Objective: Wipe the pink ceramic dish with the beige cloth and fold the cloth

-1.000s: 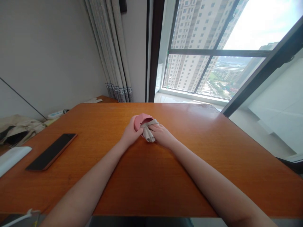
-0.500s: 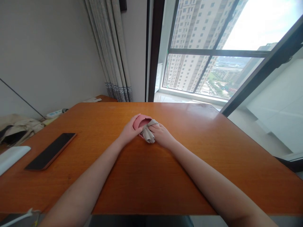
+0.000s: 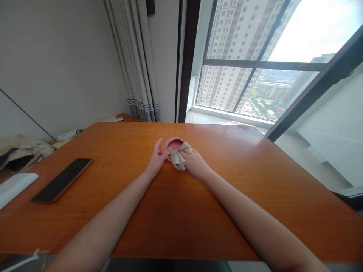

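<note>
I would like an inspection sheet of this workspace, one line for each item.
Surface: brown wooden table, shiny at its far right.
Job's things: pink bowl, tilted, its opening toward the camera; grey cloth at its near right rim.
Clutter: dark-screened phone and a partly seen white object at left.
Hands: left hand holds the bowl's left side; right hand holds the cloth.
Cables: thin dark line against the wall, perhaps a cable; power strip beyond the table's left edge.
Surroundings: patterned-hem curtain, large window facing a high-rise.
</note>
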Motion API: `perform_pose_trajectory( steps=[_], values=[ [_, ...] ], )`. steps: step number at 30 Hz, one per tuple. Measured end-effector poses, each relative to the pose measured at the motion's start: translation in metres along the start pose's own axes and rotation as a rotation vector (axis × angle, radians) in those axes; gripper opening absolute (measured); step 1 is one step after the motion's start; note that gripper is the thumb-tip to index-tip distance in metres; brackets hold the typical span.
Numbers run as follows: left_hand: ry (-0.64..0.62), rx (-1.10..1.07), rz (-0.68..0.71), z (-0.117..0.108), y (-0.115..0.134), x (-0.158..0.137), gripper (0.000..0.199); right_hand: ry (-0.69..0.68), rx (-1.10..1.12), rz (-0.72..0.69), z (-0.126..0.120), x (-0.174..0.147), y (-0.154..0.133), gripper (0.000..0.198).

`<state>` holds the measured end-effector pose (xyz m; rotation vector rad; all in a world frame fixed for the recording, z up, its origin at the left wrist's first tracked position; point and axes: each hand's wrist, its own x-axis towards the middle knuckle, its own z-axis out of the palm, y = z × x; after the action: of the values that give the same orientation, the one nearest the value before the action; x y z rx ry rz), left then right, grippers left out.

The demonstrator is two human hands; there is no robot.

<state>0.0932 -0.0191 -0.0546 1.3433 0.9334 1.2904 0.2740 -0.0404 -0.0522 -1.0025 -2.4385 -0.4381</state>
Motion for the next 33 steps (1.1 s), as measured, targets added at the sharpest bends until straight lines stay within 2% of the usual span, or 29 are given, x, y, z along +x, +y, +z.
perform_pose_trajectory(
  steps=[3, 6, 9, 11, 13, 17, 19, 22, 23, 25, 27, 29, 31, 33],
  values=[
    [0.033, -0.124, 0.032, 0.017, -0.011, -0.007, 0.087, 0.034, -0.005, 0.093, 0.002, 0.000, -0.006, 0.019],
    [0.106, -0.059, 0.120, 0.019, -0.016, -0.004, 0.073, 0.067, 0.004, 0.114, 0.002, 0.002, -0.013, 0.018],
    [0.087, 0.039, 0.125, 0.002, -0.010, 0.005, 0.062, 0.045, 0.014, 0.039, 0.000, 0.005, -0.011, 0.018],
    [0.036, 0.135, 0.142, -0.008, -0.004, 0.009, 0.065, 0.014, 0.035, -0.030, -0.001, 0.005, -0.007, 0.019],
    [0.016, 0.152, 0.133, -0.010, 0.000, 0.008, 0.072, -0.012, 0.046, -0.055, -0.001, 0.003, -0.001, 0.019],
    [0.027, -0.012, 0.075, 0.009, -0.005, 0.000, 0.085, -0.007, 0.008, 0.060, 0.002, 0.000, 0.002, 0.020],
    [0.056, 0.003, 0.107, 0.016, -0.011, -0.002, 0.078, -0.012, 0.021, 0.084, 0.004, 0.000, 0.000, 0.021],
    [0.108, 0.101, 0.126, 0.013, -0.017, 0.001, 0.056, -0.035, 0.109, 0.041, 0.004, -0.001, -0.002, 0.024],
    [0.109, 0.122, 0.127, 0.009, -0.018, 0.003, 0.051, -0.005, 0.145, 0.037, 0.003, -0.002, -0.002, 0.026],
    [0.106, 0.123, 0.134, 0.002, -0.019, 0.005, 0.047, 0.152, 0.206, 0.102, 0.002, -0.004, -0.002, 0.031],
    [0.100, 0.092, 0.123, -0.001, -0.018, 0.004, 0.047, 0.380, 0.245, 0.256, -0.001, -0.006, 0.001, 0.036],
    [0.088, 0.064, 0.092, 0.000, -0.019, 0.003, 0.050, 0.522, 0.272, 0.423, -0.001, -0.007, 0.005, 0.042],
    [0.064, 0.046, 0.060, 0.003, -0.021, 0.001, 0.051, 0.495, 0.287, 0.480, 0.001, -0.007, 0.010, 0.044],
    [0.061, 0.016, 0.033, 0.006, -0.023, 0.000, 0.051, 0.371, 0.271, 0.430, 0.005, -0.007, 0.014, 0.043]
  ],
)
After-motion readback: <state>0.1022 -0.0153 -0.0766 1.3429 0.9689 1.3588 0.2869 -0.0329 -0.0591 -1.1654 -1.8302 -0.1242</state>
